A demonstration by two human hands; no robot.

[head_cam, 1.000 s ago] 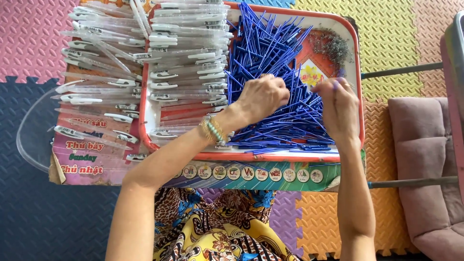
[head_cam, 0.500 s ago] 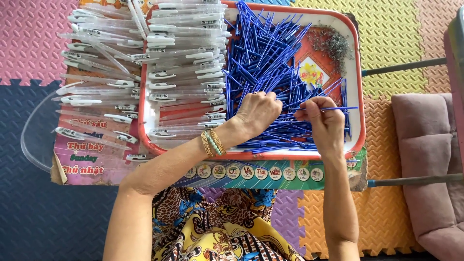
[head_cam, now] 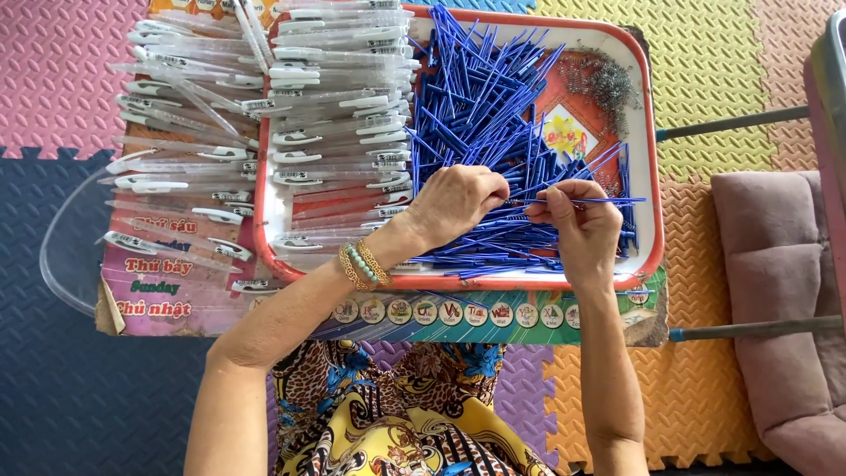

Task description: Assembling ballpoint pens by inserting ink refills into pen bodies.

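Observation:
A red-rimmed white tray [head_cam: 648, 106] holds a heap of thin blue pen refills [head_cam: 480, 115] on its right half and rows of clear pen barrels with white clips [head_cam: 339, 106] on its left half. My left hand [head_cam: 458, 204], with bead bracelets at the wrist, hovers closed over the blue heap and pinches the near end of one blue refill [head_cam: 608, 201]. My right hand [head_cam: 577, 220] grips that same refill, which points level to the right. A small pile of tiny metal springs [head_cam: 604, 79] lies in the tray's far right corner.
More clear pen barrels [head_cam: 176, 141] lie stacked left of the tray on a printed cardboard sheet [head_cam: 167, 291]. Coloured foam floor mats [head_cam: 53, 70] surround it. A mauve cushioned seat [head_cam: 775, 282] with metal bars stands at the right. My patterned lap [head_cam: 397, 414] is below.
Both hands have drawn back from deep in the blue heap toward the tray's near edge and come together. My right hand has lifted out one blue refill, which both hands now hold.

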